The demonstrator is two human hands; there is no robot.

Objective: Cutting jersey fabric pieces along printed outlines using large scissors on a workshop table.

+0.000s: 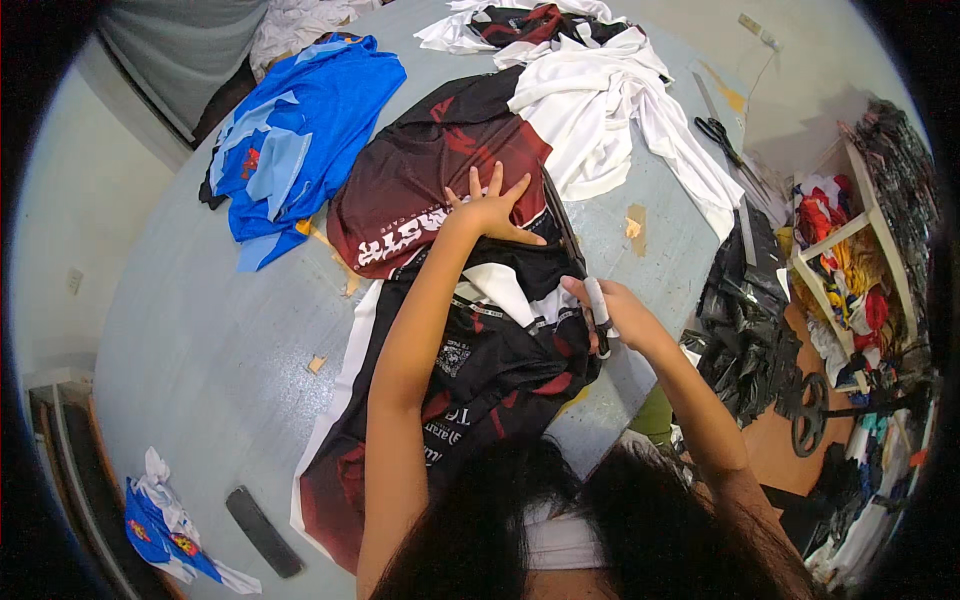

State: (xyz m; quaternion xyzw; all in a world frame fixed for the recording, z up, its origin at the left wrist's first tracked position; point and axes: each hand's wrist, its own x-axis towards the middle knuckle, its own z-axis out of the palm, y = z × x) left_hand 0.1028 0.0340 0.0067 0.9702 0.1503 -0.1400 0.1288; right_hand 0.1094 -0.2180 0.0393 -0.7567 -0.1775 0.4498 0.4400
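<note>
Fingers apart, your left hand (490,212) rests on maroon fabric (405,175), likely light, soft, slippery, best pinned near its right edge; your right hand (627,318) clamps scissors (597,300).

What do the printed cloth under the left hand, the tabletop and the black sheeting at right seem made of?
Printed cloth: probably thin synthetic knit, smooth, judging by its soft folds.
Tabletop: grey, with glossy glare; perhaps painted wood or laminate, I can't tell which.
Black sheeting: likely thin plastic, shiny, given the sharp creases and bright highlights.
</note>
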